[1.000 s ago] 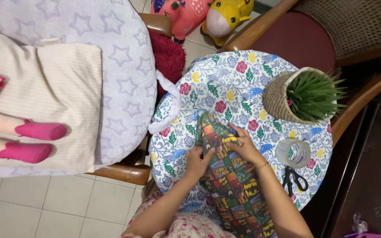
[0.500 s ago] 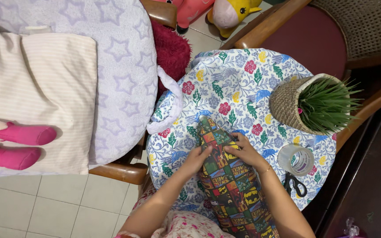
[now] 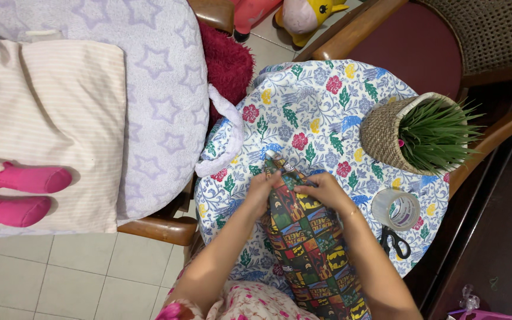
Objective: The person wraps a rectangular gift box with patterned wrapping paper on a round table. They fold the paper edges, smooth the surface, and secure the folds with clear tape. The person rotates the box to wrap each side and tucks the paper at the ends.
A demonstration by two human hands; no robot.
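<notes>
Both the left hand (image 3: 263,191) and right hand (image 3: 321,191) press closed fingers on the thin, creasable comic-print wrapping paper (image 3: 309,249), best pinched along its folded edges.

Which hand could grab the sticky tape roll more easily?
Probably the right hand. It rests on the wrapped parcel on the same side as the tape roll, while the left hand lies on the parcel's far side.

Head camera looking straight down from above, moderately near, facing round desk (image 3: 327,112); bed (image 3: 149,89) showing left, chair (image 3: 422,53) beyond.
</notes>
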